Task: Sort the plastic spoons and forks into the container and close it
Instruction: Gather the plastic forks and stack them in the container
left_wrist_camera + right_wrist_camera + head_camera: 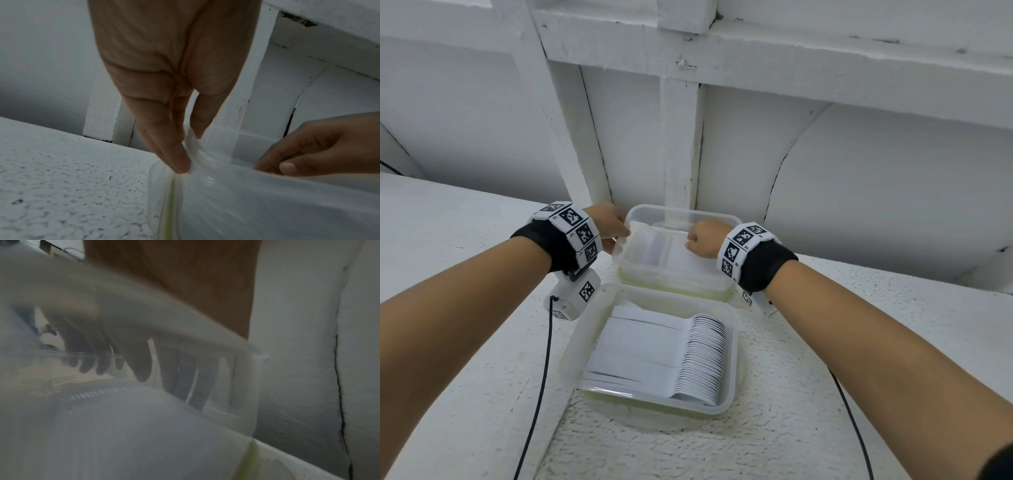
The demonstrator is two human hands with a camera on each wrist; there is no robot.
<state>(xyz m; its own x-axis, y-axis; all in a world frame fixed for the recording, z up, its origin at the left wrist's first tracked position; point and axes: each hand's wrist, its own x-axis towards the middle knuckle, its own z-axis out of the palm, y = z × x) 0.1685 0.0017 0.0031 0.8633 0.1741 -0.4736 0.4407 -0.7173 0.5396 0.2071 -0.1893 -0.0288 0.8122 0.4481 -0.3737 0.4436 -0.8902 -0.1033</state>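
Both hands are on the raised lid (674,246) of the translucent container (582,346), which sits on the white textured ledge (859,342). Left hand (613,224) pinches the lid's left corner between thumb and fingers; right hand (703,240) has its fingers curled over the lid's top edge, nearer the right. White plastic spoons (702,356) lie nested in a row in the base, handles to the left.

Risks, as I judge them — the thin lid flexes under the pinch, so it could twist and seat crooked on the green-edged rim. Spoon bowls stand high near the right wall; a proud one would stop the lid closing. A hard press might slide the base along the ledge.

Hard to make out — no forks can be told apart from the spoons. Right wrist view is blurred, and shows the fingers only through plastic. Lid hinge not discernible.
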